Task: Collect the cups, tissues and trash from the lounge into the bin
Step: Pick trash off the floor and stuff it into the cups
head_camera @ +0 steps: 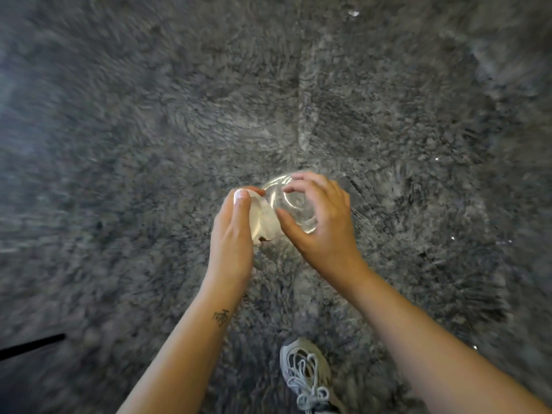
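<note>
Over a shaggy grey rug I hold two clear plastic cups side by side. My left hand is wrapped around a cloudy clear cup with its mouth facing right. My right hand curls over a second clear plastic cup, fingers and thumb on its rim, and I look down into it. The two cups touch or overlap where the hands meet. No bin or tissues are in sight.
The grey shag rug fills nearly the whole view. My grey laced sneaker stands on it below the hands. A thin black bar pokes in at the lower left edge. Small bright specks lie on the rug.
</note>
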The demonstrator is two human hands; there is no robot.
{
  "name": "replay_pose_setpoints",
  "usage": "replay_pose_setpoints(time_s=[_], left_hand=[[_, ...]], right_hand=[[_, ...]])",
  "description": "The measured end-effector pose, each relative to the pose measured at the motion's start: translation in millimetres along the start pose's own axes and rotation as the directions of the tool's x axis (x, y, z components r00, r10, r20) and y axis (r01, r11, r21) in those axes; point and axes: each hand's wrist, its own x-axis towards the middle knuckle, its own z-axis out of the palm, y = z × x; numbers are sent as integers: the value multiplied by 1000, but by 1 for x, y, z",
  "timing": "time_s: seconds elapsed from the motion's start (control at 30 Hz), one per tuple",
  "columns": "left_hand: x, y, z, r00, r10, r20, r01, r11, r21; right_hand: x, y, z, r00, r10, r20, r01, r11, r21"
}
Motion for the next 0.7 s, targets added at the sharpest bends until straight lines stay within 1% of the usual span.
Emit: replay_pose_setpoints(time_s=[0.07,0.23,0.4,0.5,0.57,0.63,0.7], left_hand=[[-14,61,-7,998,54,32,-55,998,32],[-61,210,-19,987,106,124,-118,989,95],[-118,332,-18,946,221,235,-273,937,218],[-147,385,-3,909,231,348,-336,899,282],[-165,414,17,877,233,420,-373,881,292],[-185,436,43,828,255,499,-436,853,287],[-207,453,75,764,277,583,-497,829,257]], right_hand=[[15,-47,-33,1000,-10,-7,10,1000,2],[41,-166,-131,999,-2,-48,5,998,58],[39,-265,-235,994,12,-107,-4,997,73],[21,-298,-292,980,53,-191,-44,998,52],[5,-309,-330,965,90,-246,-82,996,41],[-15,-313,-367,945,140,-296,-140,990,18],[-37,-310,-405,916,180,-359,-199,980,-15]])
